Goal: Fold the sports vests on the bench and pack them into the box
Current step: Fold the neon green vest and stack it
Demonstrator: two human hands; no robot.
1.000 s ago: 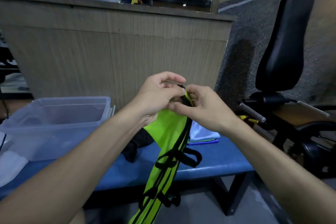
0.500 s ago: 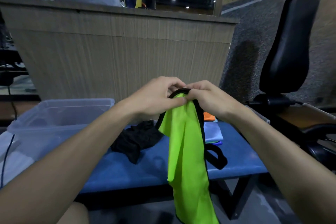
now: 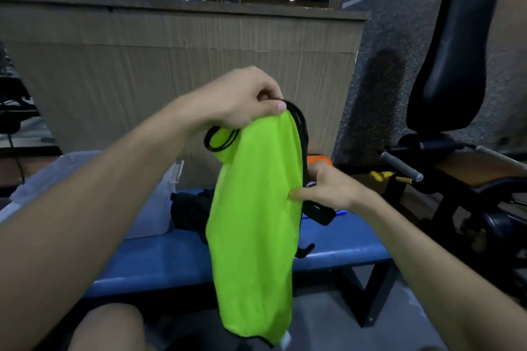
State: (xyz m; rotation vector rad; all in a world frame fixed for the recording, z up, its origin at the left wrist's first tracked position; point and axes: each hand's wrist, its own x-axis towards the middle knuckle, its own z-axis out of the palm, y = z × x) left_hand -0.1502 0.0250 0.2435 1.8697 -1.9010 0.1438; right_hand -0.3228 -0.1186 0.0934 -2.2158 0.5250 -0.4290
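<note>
The left hand point(image 3: 242, 102) pinches the vest point(image 3: 253, 214) at its top, thumb and fingers curled round the gathered black straps, and holds it up in the air over the bench point(image 3: 159, 262). The right hand point(image 3: 328, 188) is lower, on the vest's right edge about a third of the way down, thumb against the green front and fingers behind the cloth, apparently pinching that edge. The hands are apart, one above the other.

The step in hand looks like squaring the hanging vest before a fold. To do it well, the right hand should run down the edge so both layers line up, the stray strap loops should be tucked inside, and the fold made on the bench rather than in the air.

The vest is bright lime green with black binding, thin and limp, hanging doubled lengthwise in a narrow strip that reaches below the bench edge. A black loop pokes out under the left hand, and more black trim shows along the right side.

The clear box point(image 3: 154, 202) sits on the bench to the left, near a black garment point(image 3: 188, 211)
</note>
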